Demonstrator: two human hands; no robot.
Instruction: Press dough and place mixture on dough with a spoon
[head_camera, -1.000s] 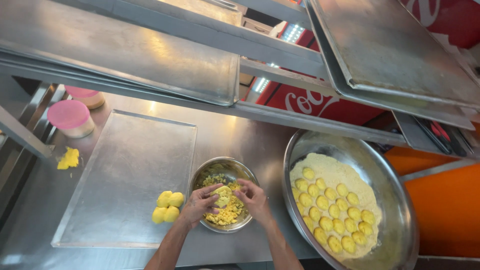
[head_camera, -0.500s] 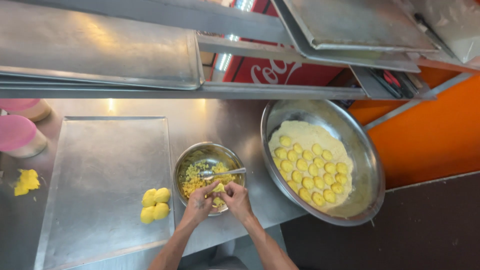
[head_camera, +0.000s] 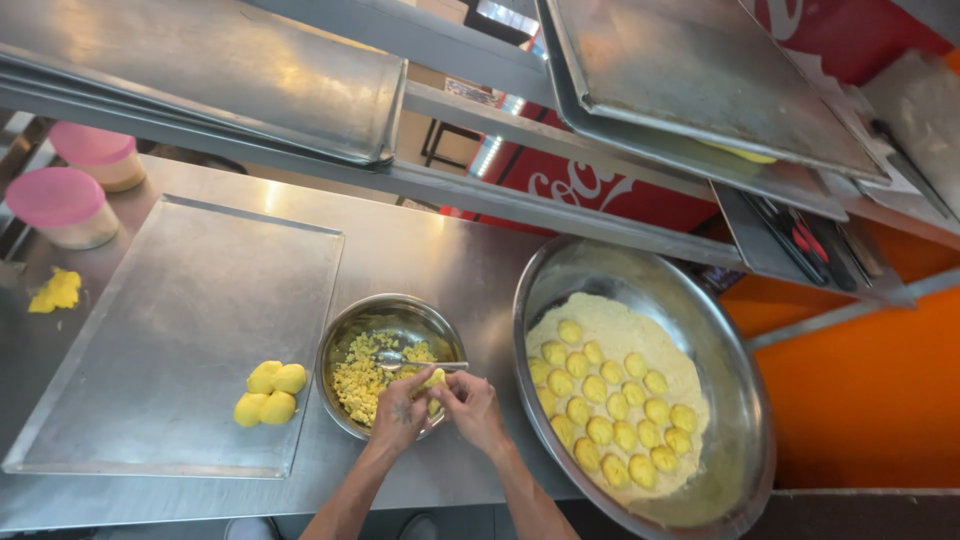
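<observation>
Pinching a small yellow lump of dough between them, the left hand and the right hand meet over the near rim of the small steel bowl, fingers curled closed around the lump from both sides. That bowl sits near the front edge of the counter and holds crumbly yellow filling with a spoon resting across it. Just left of it lies a flat steel tray, bare except for three finished yellow balls clustered in its near right corner. To the right, a wide steel basin carries a bed of pale flour with many flattened yellow dough pieces lined up in rows. Judging by this, the work looks to be at an early stage: only three balls are done, one is in hand, and a couple of dozen pieces wait in the basin. Two pink-lidded tubs and a scrap of yellow dough sit at the far left end of the counter, under steel shelves.
</observation>
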